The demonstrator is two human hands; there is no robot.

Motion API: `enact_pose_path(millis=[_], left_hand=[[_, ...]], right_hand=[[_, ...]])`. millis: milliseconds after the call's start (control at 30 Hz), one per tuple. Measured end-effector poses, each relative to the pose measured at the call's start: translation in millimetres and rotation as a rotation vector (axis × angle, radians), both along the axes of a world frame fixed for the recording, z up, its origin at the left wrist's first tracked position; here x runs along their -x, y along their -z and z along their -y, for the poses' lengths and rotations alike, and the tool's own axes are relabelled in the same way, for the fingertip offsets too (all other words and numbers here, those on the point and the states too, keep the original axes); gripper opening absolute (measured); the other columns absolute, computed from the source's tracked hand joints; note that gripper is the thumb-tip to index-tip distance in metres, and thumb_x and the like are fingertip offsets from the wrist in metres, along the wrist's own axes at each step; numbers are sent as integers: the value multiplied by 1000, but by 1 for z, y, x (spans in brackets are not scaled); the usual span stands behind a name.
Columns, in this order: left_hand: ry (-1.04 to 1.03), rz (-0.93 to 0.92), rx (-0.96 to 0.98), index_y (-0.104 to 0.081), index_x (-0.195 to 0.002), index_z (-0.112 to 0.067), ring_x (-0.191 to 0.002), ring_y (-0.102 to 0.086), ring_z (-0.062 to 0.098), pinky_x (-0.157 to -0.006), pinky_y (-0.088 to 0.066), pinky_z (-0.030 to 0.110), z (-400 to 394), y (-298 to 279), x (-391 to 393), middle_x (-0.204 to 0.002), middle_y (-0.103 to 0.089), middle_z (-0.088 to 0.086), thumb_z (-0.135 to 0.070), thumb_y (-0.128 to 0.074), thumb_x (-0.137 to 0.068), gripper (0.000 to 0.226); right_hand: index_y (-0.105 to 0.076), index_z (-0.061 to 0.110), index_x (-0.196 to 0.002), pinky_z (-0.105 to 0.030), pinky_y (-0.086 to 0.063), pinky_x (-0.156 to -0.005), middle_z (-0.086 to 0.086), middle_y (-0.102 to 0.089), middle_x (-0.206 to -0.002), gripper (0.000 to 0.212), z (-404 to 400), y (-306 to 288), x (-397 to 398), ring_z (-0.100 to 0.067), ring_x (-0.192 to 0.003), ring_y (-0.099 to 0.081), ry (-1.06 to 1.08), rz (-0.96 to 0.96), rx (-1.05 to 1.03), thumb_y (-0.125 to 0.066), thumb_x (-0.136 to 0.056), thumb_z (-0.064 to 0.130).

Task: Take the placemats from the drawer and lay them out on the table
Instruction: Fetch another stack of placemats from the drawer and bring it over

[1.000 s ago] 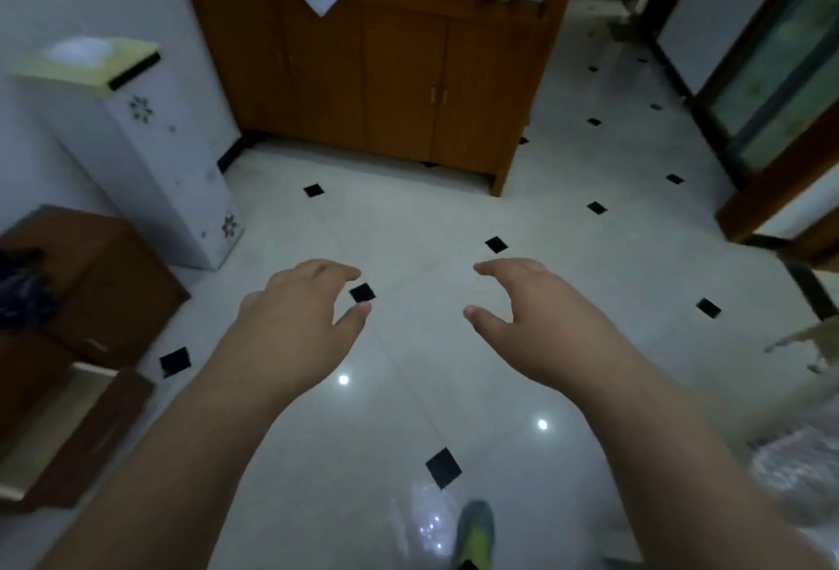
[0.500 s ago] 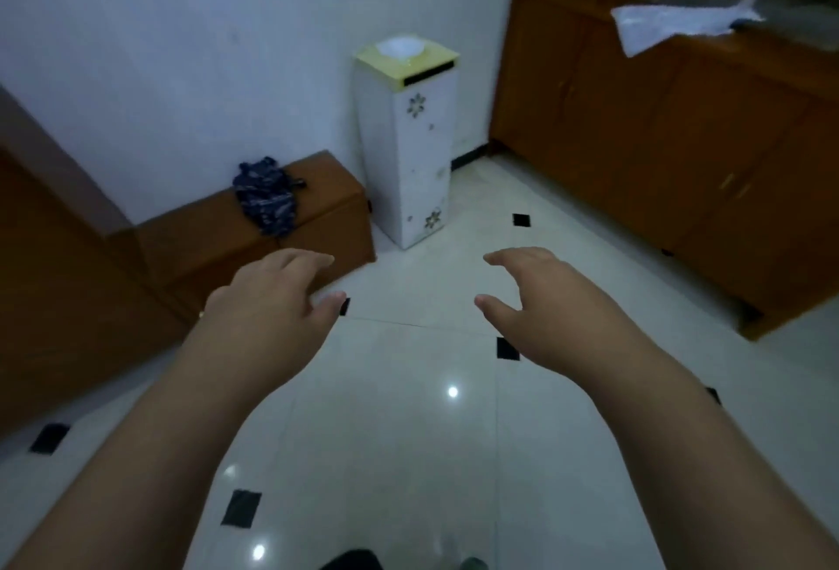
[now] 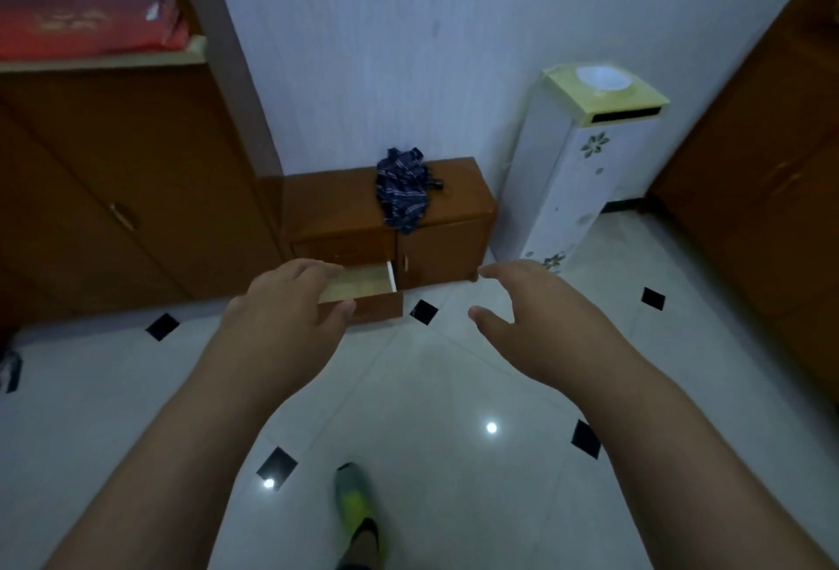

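Against the back wall, a low wooden cabinet (image 3: 436, 247) is sitting with its lower-left drawer (image 3: 363, 297) pulled open — no placemats can be made out inside. Both hands are hovering in front of it, holding nothing: left hand (image 3: 290, 319) and right hand (image 3: 535, 319) are spreading wide, fingers loosely bent.

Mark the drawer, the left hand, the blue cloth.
drawer (image 3: 377, 310), head view, front panel.
left hand (image 3: 281, 315), head view, back of hand.
blue cloth (image 3: 402, 188), head view, middle of the bundle.
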State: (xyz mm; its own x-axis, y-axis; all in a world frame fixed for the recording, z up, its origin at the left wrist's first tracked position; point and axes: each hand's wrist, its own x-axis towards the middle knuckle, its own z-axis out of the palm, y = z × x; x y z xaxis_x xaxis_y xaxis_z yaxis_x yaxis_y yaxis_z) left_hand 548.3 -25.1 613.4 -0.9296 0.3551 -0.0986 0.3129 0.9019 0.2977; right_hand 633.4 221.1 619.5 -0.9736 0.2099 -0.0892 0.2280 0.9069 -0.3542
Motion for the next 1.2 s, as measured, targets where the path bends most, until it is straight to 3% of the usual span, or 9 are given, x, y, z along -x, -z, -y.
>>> enact_pose_path(millis=[367, 700, 967, 1200], left_hand=[[37, 50, 23, -42, -147, -34, -137, -42, 18, -104, -41, 45, 14, 40, 181, -152, -43, -10, -51, -48, -100, 51], [-7, 135, -14, -46, -145, -33, -136, -42, 16, -106, -43, 46, -12, 104, 289, -151, -44, -11, -47, -51, -98, 49], [-155, 149, 21, -39, -148, -35, -139, -37, 17, -108, -41, 44, -56, 170, 399, -156, -37, -10, -44, -52, -98, 53], [-173, 207, 32, -36, -151, -33, -139, -39, 17, -109, -42, 47, -84, 268, 483, -158, -35, -10, -43, -51, -98, 56]], right_hand=[[-49, 28, -139, -36, -48, -97, 7, -49, -138, 50, 24, 36, 190, -16, -120, -53, 12, -20, 55, -58, -93, 45], [-52, 22, -138, -42, -49, -96, 2, -50, -137, 50, 1, 93, 332, -20, -121, -52, -72, 24, 149, -62, -92, 39], [-45, 24, -141, -42, -48, -98, 4, -45, -140, 55, -42, 180, 472, -20, -125, -48, -207, 128, 176, -59, -91, 43], [-42, 25, -145, -41, -47, -98, 7, -42, -144, 58, -55, 278, 560, -19, -123, -47, -268, 168, 180, -59, -92, 41]])
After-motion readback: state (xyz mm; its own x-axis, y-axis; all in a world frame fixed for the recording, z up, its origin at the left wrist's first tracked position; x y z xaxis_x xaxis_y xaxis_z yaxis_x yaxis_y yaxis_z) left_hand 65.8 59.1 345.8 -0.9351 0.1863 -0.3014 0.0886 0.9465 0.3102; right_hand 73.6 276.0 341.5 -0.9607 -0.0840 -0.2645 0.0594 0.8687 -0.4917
